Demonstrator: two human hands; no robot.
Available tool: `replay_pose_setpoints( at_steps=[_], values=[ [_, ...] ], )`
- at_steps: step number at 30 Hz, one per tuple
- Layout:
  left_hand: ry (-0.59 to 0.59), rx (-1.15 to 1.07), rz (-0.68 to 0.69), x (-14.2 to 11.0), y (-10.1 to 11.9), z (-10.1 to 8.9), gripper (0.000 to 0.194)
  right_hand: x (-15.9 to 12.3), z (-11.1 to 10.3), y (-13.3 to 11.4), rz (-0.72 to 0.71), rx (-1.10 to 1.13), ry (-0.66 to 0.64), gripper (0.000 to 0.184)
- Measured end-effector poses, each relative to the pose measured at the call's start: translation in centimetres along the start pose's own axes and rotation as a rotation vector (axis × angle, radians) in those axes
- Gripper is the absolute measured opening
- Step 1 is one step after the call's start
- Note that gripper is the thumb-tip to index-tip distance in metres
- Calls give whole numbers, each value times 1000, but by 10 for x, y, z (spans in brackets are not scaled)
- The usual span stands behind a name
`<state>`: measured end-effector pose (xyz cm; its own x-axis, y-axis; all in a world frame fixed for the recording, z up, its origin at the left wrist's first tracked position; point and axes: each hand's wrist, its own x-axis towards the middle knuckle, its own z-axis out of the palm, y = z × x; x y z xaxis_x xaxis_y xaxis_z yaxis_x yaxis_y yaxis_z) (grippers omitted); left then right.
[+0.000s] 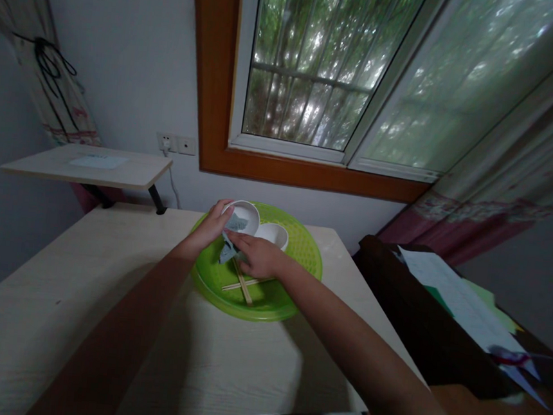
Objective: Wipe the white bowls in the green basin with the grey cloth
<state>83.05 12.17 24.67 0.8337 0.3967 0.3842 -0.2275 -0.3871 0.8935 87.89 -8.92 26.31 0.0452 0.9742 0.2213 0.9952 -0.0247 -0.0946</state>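
My left hand (pixel 214 223) grips the rim of a white bowl (pixel 251 213), tilted so that its inside faces me. In my right hand (pixel 259 256) is a grey-blue cloth (pixel 227 250); part of it lies inside the bowl and a corner hangs below. A second white bowl (pixel 277 234) rests in the round green basket (pixel 308 262), just behind my right hand. Wooden chopsticks (pixel 243 283) lie crossed in the front of the basket, partly covered by my right hand.
The basket stands on a pale wooden table (pixel 224 358). A small raised shelf (pixel 129 172) is at the back left. Behind the table are a wall socket (pixel 176 144) and a window (pixel 315 94). Papers (pixel 452 300) lie on a dark brown surface to the right.
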Motion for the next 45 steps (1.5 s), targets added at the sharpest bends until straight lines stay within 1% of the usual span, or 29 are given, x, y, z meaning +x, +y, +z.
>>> replay_pose_setpoints(
  at_steps=[3, 6, 9, 14, 17, 20, 23, 25, 27, 32, 34, 36, 38, 40, 42, 45],
  values=[
    [10, 8, 0, 1, -4, 0, 42, 1, 0, 0, 35, -9, -17, 89],
    [0, 14, -3, 2, -3, 1, 43, 3, -1, 1, 92, -62, -35, 76],
    [19, -19, -22, 2, -1, 1, 43, 5, -5, -1, 172, -145, -44, 63],
    [21, -16, -45, 2, 0, 3, 44, 5, -8, -1, 260, -263, -17, 48],
    [20, -27, -62, 4, -4, 4, 43, 5, -7, 0, 288, -315, 5, 47],
    [32, -71, -69, 6, -7, 5, 41, 4, -7, 2, 302, -359, 40, 54],
    [17, -98, -61, 7, -7, 6, 40, 3, -6, 3, 303, -383, 68, 61],
    [7, -109, -70, 7, -6, 6, 41, 3, -6, 3, 307, -391, 72, 63],
    [9, -95, -86, 6, -5, 6, 42, 3, -6, 2, 312, -390, 66, 60],
    [44, -25, -76, 6, -5, 4, 41, 5, -7, -2, 287, -337, 29, 44],
    [54, -25, -77, 5, -4, 3, 41, 5, -7, -2, 245, -287, 11, 43],
    [52, -42, -85, 4, -3, 3, 41, 4, -6, -1, 190, -233, -3, 47],
    [42, -98, -92, 2, 0, 2, 42, 4, -4, 2, 143, -199, 1, 53],
    [36, -194, -105, 0, 2, 3, 44, 4, -2, 5, 116, -194, 25, 55],
    [22, -302, -129, -1, 5, 4, 47, 5, -2, 7, 110, -208, 55, 51],
    [-29, -433, -158, -2, 9, 4, 49, 7, -3, 7, 113, -249, 78, 40]
  ],
)
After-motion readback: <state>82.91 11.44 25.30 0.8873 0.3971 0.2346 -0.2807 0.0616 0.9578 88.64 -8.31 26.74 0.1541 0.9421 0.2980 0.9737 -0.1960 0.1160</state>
